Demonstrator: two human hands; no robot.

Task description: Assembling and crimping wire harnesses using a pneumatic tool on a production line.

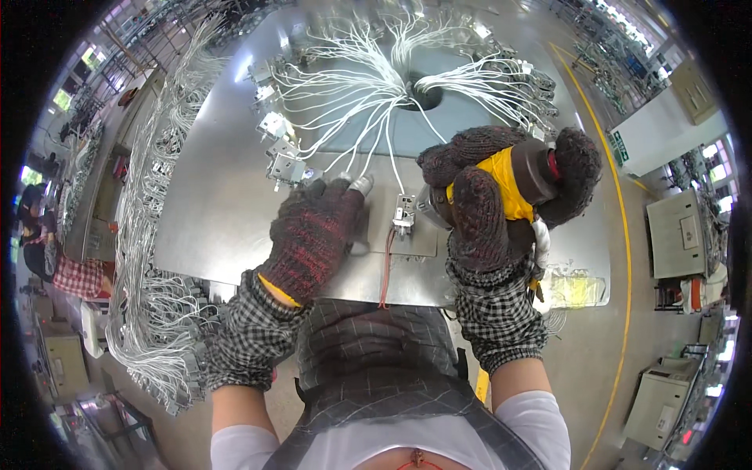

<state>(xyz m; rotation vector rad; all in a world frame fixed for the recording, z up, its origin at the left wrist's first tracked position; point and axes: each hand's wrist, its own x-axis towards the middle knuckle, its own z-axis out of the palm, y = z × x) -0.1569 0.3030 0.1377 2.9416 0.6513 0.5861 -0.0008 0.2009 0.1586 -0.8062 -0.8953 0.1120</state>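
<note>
Lying on a shiny metal table (202, 211), a small wired connector (403, 213) sits between the gloved left hand (315, 239), fingers close together, grip impossible to tell, and the right hand (479, 205), fingers clamped around a yellow-taped tool (511, 184). A yellow line (624, 235) marks the floor (583, 368); the green sign (620, 146) is illegible from here.

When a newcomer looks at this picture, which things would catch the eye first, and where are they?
Probably the white wires, fanning out around a dark hole toward the far side of the table. Next may come the yellow-wrapped tool in the gloved right hand, right of centre. Then, perhaps, the long cable bundle along the table's left side.
</note>
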